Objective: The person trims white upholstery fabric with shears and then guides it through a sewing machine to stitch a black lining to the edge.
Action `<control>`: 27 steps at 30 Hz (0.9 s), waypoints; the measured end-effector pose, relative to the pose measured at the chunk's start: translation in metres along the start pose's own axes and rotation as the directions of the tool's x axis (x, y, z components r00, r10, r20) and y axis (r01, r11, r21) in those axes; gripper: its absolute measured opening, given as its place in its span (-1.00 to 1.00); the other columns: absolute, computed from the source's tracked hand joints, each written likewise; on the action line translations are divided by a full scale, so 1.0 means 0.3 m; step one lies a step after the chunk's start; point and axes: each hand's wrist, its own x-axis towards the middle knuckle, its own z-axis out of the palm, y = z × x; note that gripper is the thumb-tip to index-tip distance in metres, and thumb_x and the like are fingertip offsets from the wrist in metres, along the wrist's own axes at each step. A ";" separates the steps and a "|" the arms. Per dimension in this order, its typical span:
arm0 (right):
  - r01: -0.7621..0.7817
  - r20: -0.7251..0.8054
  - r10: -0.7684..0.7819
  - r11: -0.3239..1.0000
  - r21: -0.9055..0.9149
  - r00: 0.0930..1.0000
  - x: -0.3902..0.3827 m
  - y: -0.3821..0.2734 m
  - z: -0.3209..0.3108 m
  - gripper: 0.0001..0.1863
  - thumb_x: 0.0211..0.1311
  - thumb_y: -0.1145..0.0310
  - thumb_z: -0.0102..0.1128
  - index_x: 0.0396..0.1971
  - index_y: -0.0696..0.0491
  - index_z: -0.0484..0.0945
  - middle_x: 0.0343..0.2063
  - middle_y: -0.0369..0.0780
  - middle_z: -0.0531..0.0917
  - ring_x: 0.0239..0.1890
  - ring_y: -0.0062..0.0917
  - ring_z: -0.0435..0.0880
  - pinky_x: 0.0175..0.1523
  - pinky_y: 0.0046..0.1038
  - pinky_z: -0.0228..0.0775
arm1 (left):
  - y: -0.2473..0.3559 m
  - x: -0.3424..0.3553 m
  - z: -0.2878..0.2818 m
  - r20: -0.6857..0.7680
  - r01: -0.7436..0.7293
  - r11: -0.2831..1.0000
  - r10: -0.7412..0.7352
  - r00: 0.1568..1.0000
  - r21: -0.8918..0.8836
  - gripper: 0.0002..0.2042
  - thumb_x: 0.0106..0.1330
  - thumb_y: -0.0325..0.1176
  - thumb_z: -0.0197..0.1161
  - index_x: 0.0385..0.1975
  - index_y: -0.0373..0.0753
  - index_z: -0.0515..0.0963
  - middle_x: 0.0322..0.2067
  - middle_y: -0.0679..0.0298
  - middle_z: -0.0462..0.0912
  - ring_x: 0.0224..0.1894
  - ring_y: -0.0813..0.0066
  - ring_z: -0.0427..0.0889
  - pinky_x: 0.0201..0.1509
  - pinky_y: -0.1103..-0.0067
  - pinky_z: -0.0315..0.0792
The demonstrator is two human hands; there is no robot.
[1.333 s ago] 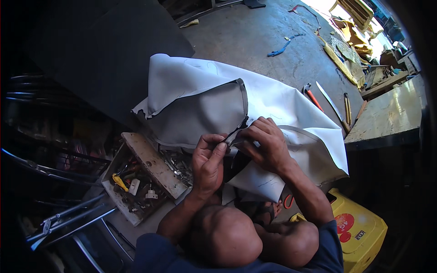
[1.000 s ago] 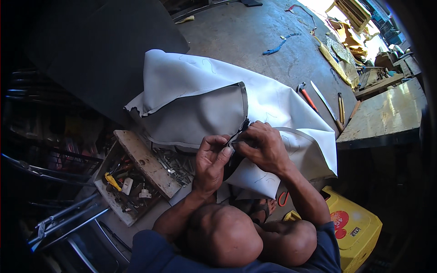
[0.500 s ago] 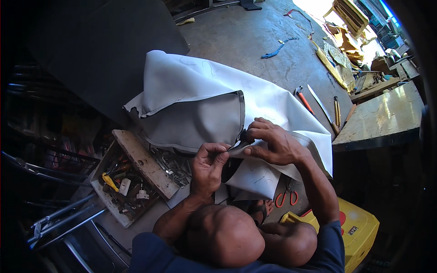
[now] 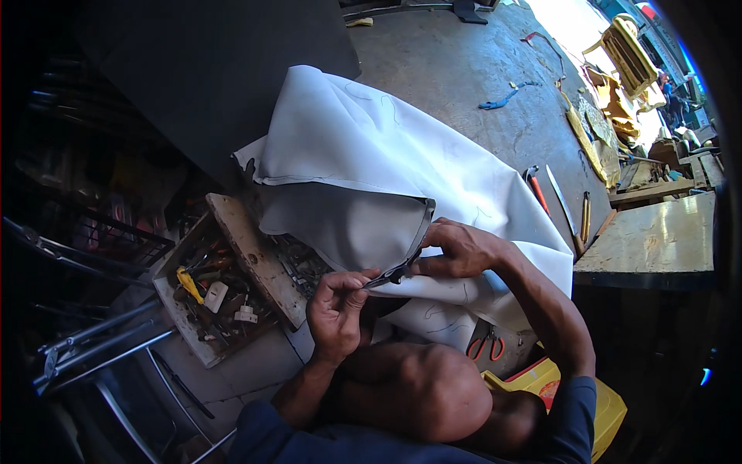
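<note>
One view, from the head, showed the work crowded in on nearly every side. A dark panel (image 4: 209, 69) lay at the upper left, and a wooden tray of small tools (image 4: 220, 290) sat just beside the person's left, touching the lower fold of the white sheet (image 4: 402, 147). To the right, a wooden tabletop (image 4: 657, 240) closed that side, with loose hand tools (image 4: 560, 205) lying on the concrete floor (image 4: 448, 62) near the sheet's far edge. Open floor remained only beyond the sheet, toward the top.

The sheet was large, pale and smooth, draped in soft folds across the person's knees, with faint drawn lines on it. Its folded-back underside looked grey, and a darker grey trim strip (image 4: 417, 232) ran along that curved edge.

The left hand (image 4: 336, 309) had its fingers pinched together on the lower end of the trim. The right hand (image 4: 460, 247) gripped the edge higher up, fingers closed on trim and sheet. Red-handled pliers (image 4: 485, 344) lay below the sheet beside a yellow box (image 4: 587, 402).
</note>
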 end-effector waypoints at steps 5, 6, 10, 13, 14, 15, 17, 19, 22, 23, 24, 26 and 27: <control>0.046 -0.047 -0.046 0.999 0.008 0.998 0.060 -0.079 0.009 -0.75 0.36 0.19 0.34 -0.25 0.09 0.75 -0.42 -0.01 0.69 -0.34 -0.08 0.68 -0.14 -0.15 0.50 | -0.009 0.008 -0.083 -0.150 0.060 0.982 -0.088 0.985 -0.180 -0.86 0.48 -0.62 0.23 -0.07 -0.30 0.47 -0.08 0.18 0.61 0.00 0.45 0.65 0.20 0.55 0.50; 0.062 -0.076 -0.063 0.998 -0.017 0.995 0.053 -0.097 0.005 -0.74 0.35 0.19 0.36 -0.29 0.11 0.73 -0.44 -0.02 0.68 -0.35 -0.06 0.67 -0.16 -0.13 0.49 | -0.014 0.008 -0.089 -0.149 0.098 0.963 -0.139 0.979 -0.251 -0.86 0.47 -0.62 0.23 -0.07 -0.29 0.48 -0.07 0.19 0.61 -0.02 0.49 0.63 0.19 0.56 0.49; 0.084 -0.234 -0.116 0.987 -0.139 0.965 0.043 -0.134 0.036 -0.75 0.32 0.21 0.40 -0.36 0.10 0.65 -0.45 -0.07 0.64 -0.34 -0.08 0.67 -0.19 -0.13 0.50 | -0.015 0.037 -0.089 -0.093 0.205 0.872 -0.273 0.958 -0.445 -0.85 0.47 -0.63 0.22 -0.06 -0.27 0.49 -0.05 0.22 0.61 -0.04 0.57 0.59 0.17 0.60 0.47; 0.145 -0.335 -0.199 0.973 -0.181 0.921 0.038 -0.107 0.051 -0.76 0.29 0.23 0.43 -0.37 0.09 0.64 -0.44 -0.11 0.64 -0.34 -0.12 0.68 -0.21 -0.16 0.52 | -0.031 0.046 -0.098 -0.052 0.240 0.862 -0.292 0.955 -0.447 -0.85 0.48 -0.61 0.22 -0.06 -0.26 0.48 -0.06 0.21 0.61 -0.03 0.53 0.61 0.19 0.55 0.48; 0.131 -0.343 -0.190 0.973 -0.188 0.920 0.034 -0.110 0.051 -0.76 0.28 0.23 0.43 -0.38 0.09 0.63 -0.45 -0.12 0.64 -0.34 -0.13 0.68 -0.22 -0.17 0.53 | -0.034 0.050 -0.102 -0.045 0.244 0.870 -0.290 0.956 -0.428 -0.86 0.48 -0.58 0.22 -0.06 -0.25 0.47 -0.06 0.21 0.62 -0.01 0.47 0.63 0.21 0.49 0.50; 0.117 -0.352 -0.181 0.974 -0.195 0.918 0.029 -0.117 0.047 -0.76 0.28 0.23 0.43 -0.39 0.08 0.63 -0.46 -0.13 0.63 -0.34 -0.14 0.68 -0.22 -0.18 0.53 | -0.037 0.050 -0.104 -0.037 0.247 0.878 -0.287 0.957 -0.409 -0.86 0.49 -0.56 0.23 -0.06 -0.24 0.46 -0.06 0.20 0.63 0.02 0.42 0.66 0.23 0.43 0.52; 0.093 -0.366 -0.167 0.973 -0.210 0.916 0.021 -0.125 0.043 -0.76 0.28 0.24 0.44 -0.39 0.08 0.63 -0.46 -0.14 0.63 -0.33 -0.15 0.69 -0.23 -0.19 0.54 | -0.036 0.049 -0.090 -0.048 0.268 0.881 -0.310 0.950 -0.390 -0.85 0.48 -0.60 0.22 -0.06 -0.24 0.48 -0.04 0.24 0.59 -0.05 0.55 0.61 0.14 0.58 0.50; 0.073 -0.377 -0.156 0.971 -0.227 0.913 0.009 -0.133 0.038 -0.76 0.28 0.23 0.44 -0.38 0.08 0.63 -0.46 -0.14 0.64 -0.33 -0.15 0.69 -0.22 -0.19 0.55 | -0.028 0.053 -0.072 -0.049 0.274 0.882 -0.316 0.947 -0.383 -0.85 0.48 -0.61 0.21 -0.06 -0.25 0.48 -0.03 0.26 0.57 -0.09 0.63 0.58 0.08 0.66 0.49; 0.017 -0.380 -0.104 0.974 -0.225 0.919 -0.006 -0.137 0.034 -0.76 0.27 0.23 0.44 -0.36 0.08 0.63 -0.44 -0.13 0.66 -0.32 -0.15 0.71 -0.20 -0.19 0.56 | -0.023 0.056 -0.048 -0.043 0.267 0.883 -0.306 0.951 -0.386 -0.86 0.49 -0.61 0.21 -0.07 -0.24 0.48 -0.03 0.28 0.56 -0.12 0.66 0.57 0.03 0.68 0.49; 0.001 -0.412 -0.077 0.983 -0.182 0.908 -0.005 -0.144 0.038 -0.76 0.27 0.22 0.45 -0.33 0.08 0.64 -0.43 -0.12 0.67 -0.31 -0.14 0.72 -0.19 -0.19 0.57 | -0.019 0.056 -0.045 -0.044 0.259 0.887 -0.297 0.954 -0.382 -0.86 0.49 -0.60 0.21 -0.06 -0.24 0.47 -0.04 0.28 0.56 -0.13 0.67 0.57 0.02 0.69 0.50; -0.013 -0.442 -0.050 0.990 -0.137 0.896 -0.001 -0.153 0.044 -0.76 0.27 0.22 0.45 -0.30 0.08 0.65 -0.41 -0.12 0.68 -0.31 -0.14 0.72 -0.18 -0.20 0.57 | -0.014 0.055 -0.042 -0.046 0.251 0.891 -0.288 0.956 -0.378 -0.86 0.49 -0.59 0.21 -0.06 -0.23 0.47 -0.04 0.29 0.57 -0.14 0.68 0.56 0.00 0.69 0.50; -0.019 -0.473 -0.026 0.996 -0.091 0.881 0.002 -0.162 0.048 -0.76 0.27 0.22 0.45 -0.24 0.07 0.67 -0.39 -0.11 0.70 -0.30 -0.13 0.73 -0.17 -0.20 0.58 | -0.009 0.052 -0.038 -0.052 0.243 0.913 -0.275 0.960 -0.328 -0.85 0.49 -0.58 0.23 -0.06 -0.22 0.47 -0.06 0.31 0.57 -0.16 0.70 0.56 -0.02 0.70 0.50; -0.012 -0.475 -0.032 0.996 -0.090 0.879 0.005 -0.163 0.049 -0.75 0.27 0.23 0.45 -0.21 0.07 0.67 -0.38 -0.11 0.71 -0.29 -0.13 0.73 -0.16 -0.20 0.58 | -0.009 0.050 -0.038 -0.056 0.239 0.922 -0.268 0.962 -0.304 -0.85 0.49 -0.57 0.23 -0.05 -0.22 0.47 -0.08 0.32 0.57 -0.17 0.70 0.55 -0.03 0.70 0.49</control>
